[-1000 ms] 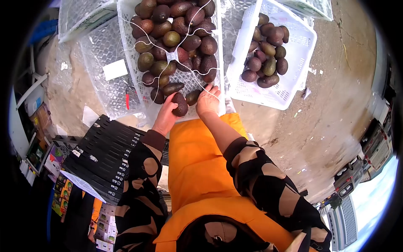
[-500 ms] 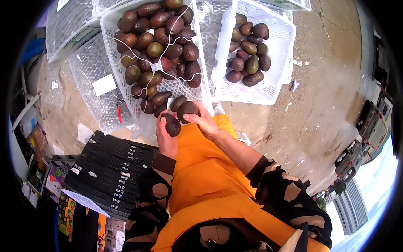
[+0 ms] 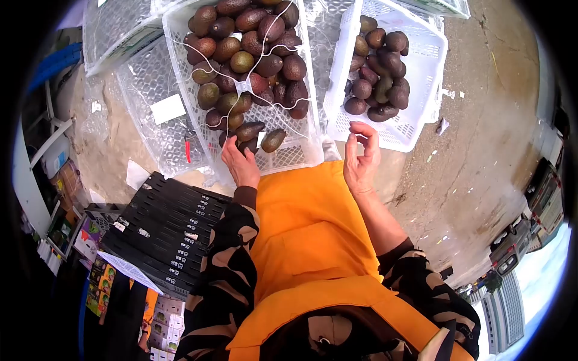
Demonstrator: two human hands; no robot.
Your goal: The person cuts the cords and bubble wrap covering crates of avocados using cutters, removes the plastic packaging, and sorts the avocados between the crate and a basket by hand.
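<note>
My left hand is at the near left corner of the big white crate, its fingertips by a dark avocado low in that crate; whether they touch it is unclear. A single avocado lies apart near the crate's front wall. Many more avocados fill the far part, under white cords joined at a white clip. My right hand hovers empty, fingers parted and bent, just in front of the smaller white basket. Inside that basket is a pile of avocados, some blurred.
A stack of black crates stands at the left. Clear bubble-lined packaging lies beside the big crate, with a white card and a red-handled tool. Vehicles are far off at the right.
Both hands held an avocado half a second ago. The right hand has moved right towards the basket and is now empty; the left has let go and returned to the crate. Some basket avocados look blurred.
</note>
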